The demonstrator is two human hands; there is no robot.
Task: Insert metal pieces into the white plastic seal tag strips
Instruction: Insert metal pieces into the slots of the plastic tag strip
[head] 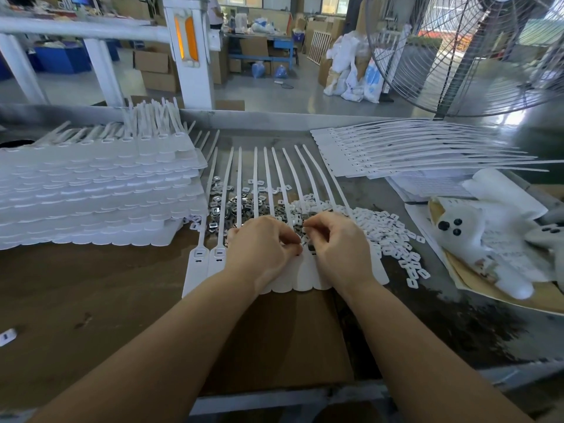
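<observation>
A joined sheet of white seal tag strips (200, 271) lies flat on brown cardboard in front of me, its thin tails pointing away. Loose metal pieces (232, 207) are heaped under the tails, beside a pile of small white plastic caps (387, 233). My left hand (262, 248) rests on the middle tags with its fingers curled, fingertips meeting the right hand. My right hand (335, 248) pinches a small metal piece (311, 247) over a tag head. Both hands hide the tag heads beneath them.
A tall stack of tag sheets (91, 196) fills the left side. Another fanned sheet (396, 148) lies at the back right. A white plush toy (488, 236) on papers sits at the right edge. A large fan (457, 56) stands behind the table.
</observation>
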